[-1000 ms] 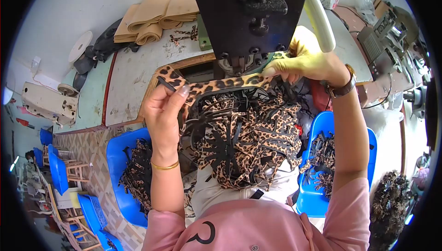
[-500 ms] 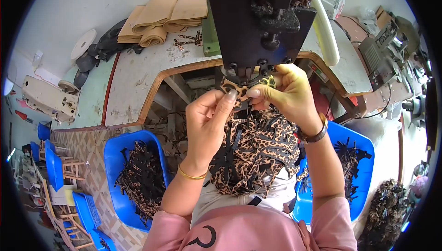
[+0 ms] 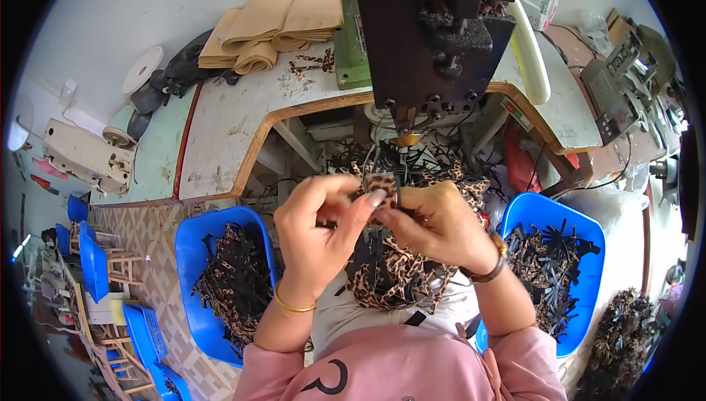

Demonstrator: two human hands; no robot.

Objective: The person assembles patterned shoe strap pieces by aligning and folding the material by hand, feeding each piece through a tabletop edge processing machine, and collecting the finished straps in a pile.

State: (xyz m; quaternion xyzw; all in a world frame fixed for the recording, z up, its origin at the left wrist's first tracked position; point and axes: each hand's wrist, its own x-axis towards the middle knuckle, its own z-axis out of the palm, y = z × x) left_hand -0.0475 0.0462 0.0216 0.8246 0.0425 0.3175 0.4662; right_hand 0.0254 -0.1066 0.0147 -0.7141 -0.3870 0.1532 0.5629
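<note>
Between my two hands, just in front of my body, is a small leopard-print fabric piece (image 3: pixel 380 182) with a dark edge. My left hand (image 3: pixel 316 228) pinches it from the left, with the thumb lying across its lower part. My right hand (image 3: pixel 441 228) is closed on its right side, and the curled fingers hide part of it. Below both hands a heap of leopard-print and black straps (image 3: pixel 393 279) rests on my lap. The black machine head (image 3: pixel 441 40) stands beyond the hands, and its lower tip is lit orange.
Blue tubs stand on either side, the left tub (image 3: pixel 184 254) and the right tub (image 3: pixel 596 276), both holding leopard-print and black pieces. Folded brown sheets (image 3: pixel 257 22) lie on the worktable (image 3: pixel 243 121). A white sewing machine (image 3: pixel 88 154) is at far left.
Both hands have come down and back from beneath the machine head, bringing the fabric piece toward my body. The piece has been turned, and the machine's lower tip is now uncovered.
</note>
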